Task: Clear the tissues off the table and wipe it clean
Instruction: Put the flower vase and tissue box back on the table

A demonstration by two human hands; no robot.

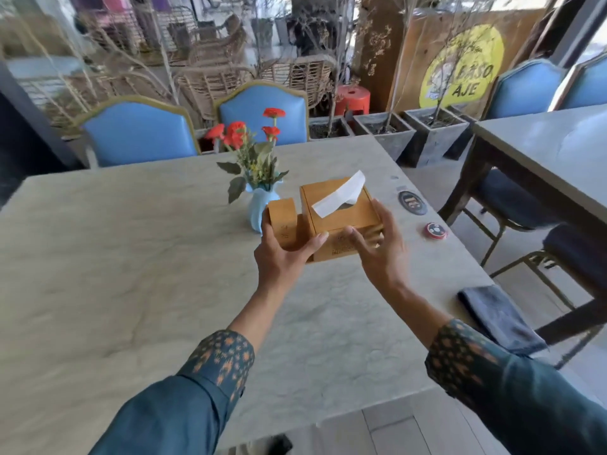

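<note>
At the worktop's middle, both hands meet on a wooden tissue box. Left hand grips the box's left end: fingers curl round the small side compartment, thumb lies across the front edge. Right hand holds the right end w/ fingers spread over the far side & thumb on the front face. Whether the box is lifted or resting on the worktop can't be told; it looks slightly raised at the front.

One white tissue sticks up from the slot in the lid, tilted to the right. No loose tissues show elsewhere on the surface.

Just behind the box, to its left: a pale blue vase w/ red flowers. To the right, near the edge: a dark round coaster & a small red round item, apart from each other. Near the right front corner lies a folded dark cloth, overhanging the edge, untouched.

Progress, as a judgement: early-to-mid stage. Clearing seems under way, the box being the thing now handled; it isn't off the worktop yet. Wiping appears not begun, since the cloth lies folded & neither hand is on it. Left to do: move the box away, prob. shift vase & small items, then take the cloth & wipe.

Beyond: blue chairs, planters, a yellow sign.
</note>
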